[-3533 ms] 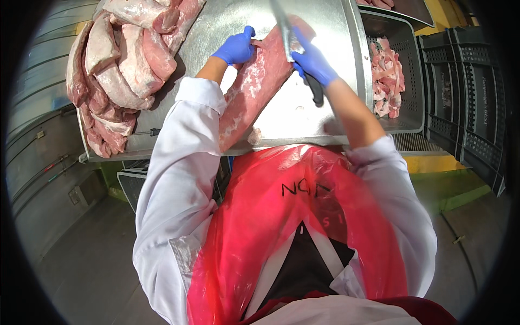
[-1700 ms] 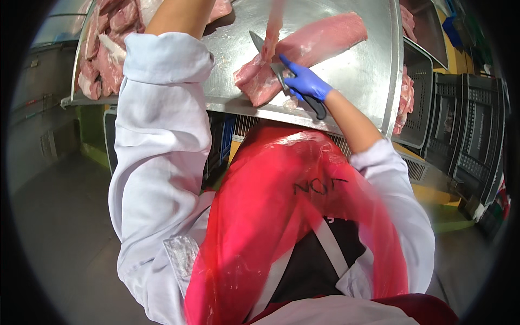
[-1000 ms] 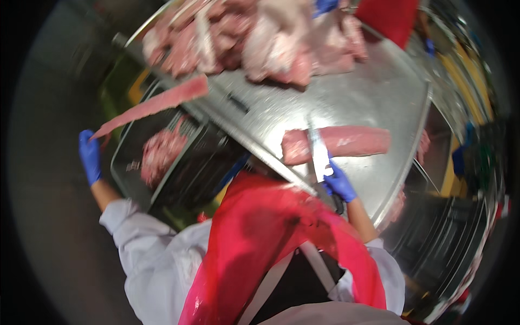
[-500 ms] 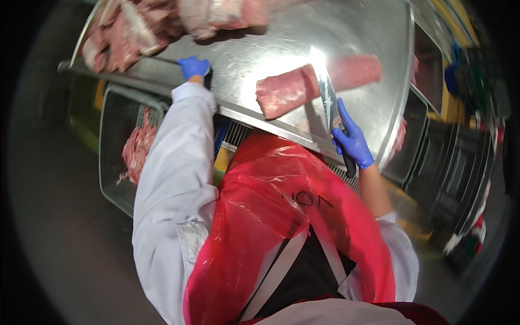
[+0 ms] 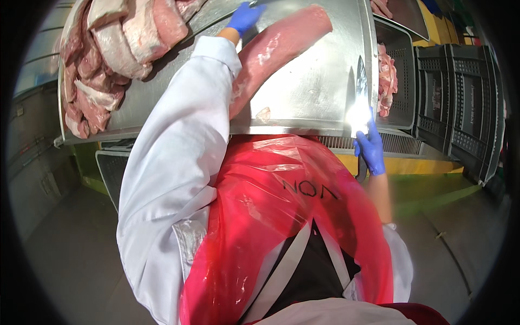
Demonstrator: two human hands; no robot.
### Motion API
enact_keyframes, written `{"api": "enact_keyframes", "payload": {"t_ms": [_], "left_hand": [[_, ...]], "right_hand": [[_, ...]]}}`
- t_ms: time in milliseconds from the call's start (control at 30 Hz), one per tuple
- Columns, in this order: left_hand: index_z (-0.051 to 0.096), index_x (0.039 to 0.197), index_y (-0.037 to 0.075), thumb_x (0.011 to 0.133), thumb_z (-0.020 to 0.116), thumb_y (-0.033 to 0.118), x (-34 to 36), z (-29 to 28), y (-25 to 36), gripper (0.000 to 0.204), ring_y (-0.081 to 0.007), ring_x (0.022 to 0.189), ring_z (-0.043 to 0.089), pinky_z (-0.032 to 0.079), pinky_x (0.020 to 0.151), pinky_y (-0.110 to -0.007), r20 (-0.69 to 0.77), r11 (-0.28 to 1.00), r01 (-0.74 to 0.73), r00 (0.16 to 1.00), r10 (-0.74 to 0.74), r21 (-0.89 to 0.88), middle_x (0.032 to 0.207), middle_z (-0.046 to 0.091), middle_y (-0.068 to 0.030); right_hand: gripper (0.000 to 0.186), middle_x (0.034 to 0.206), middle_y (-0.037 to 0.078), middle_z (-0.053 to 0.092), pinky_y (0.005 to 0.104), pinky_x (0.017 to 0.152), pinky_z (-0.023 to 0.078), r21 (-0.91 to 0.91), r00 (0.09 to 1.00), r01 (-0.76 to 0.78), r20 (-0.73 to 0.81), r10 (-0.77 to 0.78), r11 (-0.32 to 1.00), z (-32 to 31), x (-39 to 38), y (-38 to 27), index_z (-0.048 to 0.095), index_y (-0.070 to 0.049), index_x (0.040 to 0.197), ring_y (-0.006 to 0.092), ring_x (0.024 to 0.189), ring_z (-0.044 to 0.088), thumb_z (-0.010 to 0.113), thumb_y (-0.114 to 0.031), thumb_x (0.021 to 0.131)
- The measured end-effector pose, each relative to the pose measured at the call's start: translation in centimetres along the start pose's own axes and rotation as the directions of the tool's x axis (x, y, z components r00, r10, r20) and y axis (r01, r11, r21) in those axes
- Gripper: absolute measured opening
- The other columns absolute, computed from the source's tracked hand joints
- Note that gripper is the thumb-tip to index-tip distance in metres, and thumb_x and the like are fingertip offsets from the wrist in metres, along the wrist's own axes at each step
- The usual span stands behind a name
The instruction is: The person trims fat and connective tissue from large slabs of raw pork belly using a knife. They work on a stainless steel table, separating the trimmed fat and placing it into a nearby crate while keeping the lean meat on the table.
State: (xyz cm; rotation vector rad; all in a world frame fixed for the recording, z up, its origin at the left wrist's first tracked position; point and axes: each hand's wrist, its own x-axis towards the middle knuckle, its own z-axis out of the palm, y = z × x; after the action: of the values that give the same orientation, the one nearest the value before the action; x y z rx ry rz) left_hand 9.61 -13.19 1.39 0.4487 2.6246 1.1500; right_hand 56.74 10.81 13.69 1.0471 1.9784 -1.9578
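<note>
Though scraps (image 5: 387,81) are crated at frame right, upper-left meat (image 5: 115,46) is seemingly left untrimmed, knife (image 5: 361,86) gripped by right hand (image 5: 371,146), rod (image 5: 212,24) by left hand (image 5: 245,19).

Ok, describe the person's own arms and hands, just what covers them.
The left hand and right hand wear close-fitting blue-violet gloves. The left sleeve is loose and white, with a folded-back cuff and a shiny greyish patch. The right sleeve is white too.
</note>
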Motion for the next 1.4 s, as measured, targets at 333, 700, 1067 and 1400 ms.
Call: {"api": "enact_keyframes", "payload": {"t_ms": [333,700,1067,1400], "left_hand": [[0.027,0.149,-0.001,0.059,0.088,0.043,-13.2,1.4,8.3,0.118,-0.0434,0.116,0.06,0.049,0.099,-0.048,0.275,0.738,-0.131,0.958,-0.076,0.662,0.127,0.056,-0.0296],[0.039,0.14,-0.006,0.069,0.084,0.03,-8.7,0.8,2.1,0.092,-0.0357,0.121,0.06,0.046,0.104,-0.039,0.695,0.979,0.178,0.716,-0.06,-0.1,0.126,0.06,-0.0276],[0.024,0.154,0.002,0.074,0.077,0.052,-5.4,6.9,7.2,0.109,-0.0485,0.132,0.048,0.044,0.109,-0.045,0.068,0.984,0.108,0.991,-0.118,0.145,0.152,0.032,-0.034],[0.024,0.16,0.016,0.091,0.059,0.048,-3.8,13.7,7.2,0.084,-0.0569,0.141,0.028,0.025,0.116,-0.063,0.01,0.857,-0.338,0.932,0.363,0.389,0.156,0.026,-0.0373]], "right_hand": [[0.08,0.068,0.0,0.054,0.0245,0.046,0.043,0.1,0.997,-0.014,-0.077,0.022,0.995,-4.1,1.5,3.2,0.016,-0.024,0.164,0.0066,0.049,0.046,0.053,-0.001,0.096],[0.08,0.065,-0.002,0.051,0.0251,0.048,0.043,0.058,0.999,0.0,-0.035,0.003,0.998,-5.8,2.5,2.1,0.014,-0.024,0.164,0.0059,0.051,0.047,0.051,-0.004,0.096],[0.084,0.071,0.006,0.06,0.0303,0.059,0.052,-0.001,0.995,0.096,0.0,-0.096,0.995,-0.9,10.6,3.3,0.014,-0.027,0.164,0.012,0.057,0.057,0.055,-0.011,0.093],[0.076,0.111,0.017,0.065,0.0398,0.068,0.059,-0.198,0.986,0.084,-0.128,-0.111,0.977,8.4,24.8,-6.8,0.015,-0.021,0.161,0.0271,0.076,0.067,0.053,-0.016,0.096]]}}
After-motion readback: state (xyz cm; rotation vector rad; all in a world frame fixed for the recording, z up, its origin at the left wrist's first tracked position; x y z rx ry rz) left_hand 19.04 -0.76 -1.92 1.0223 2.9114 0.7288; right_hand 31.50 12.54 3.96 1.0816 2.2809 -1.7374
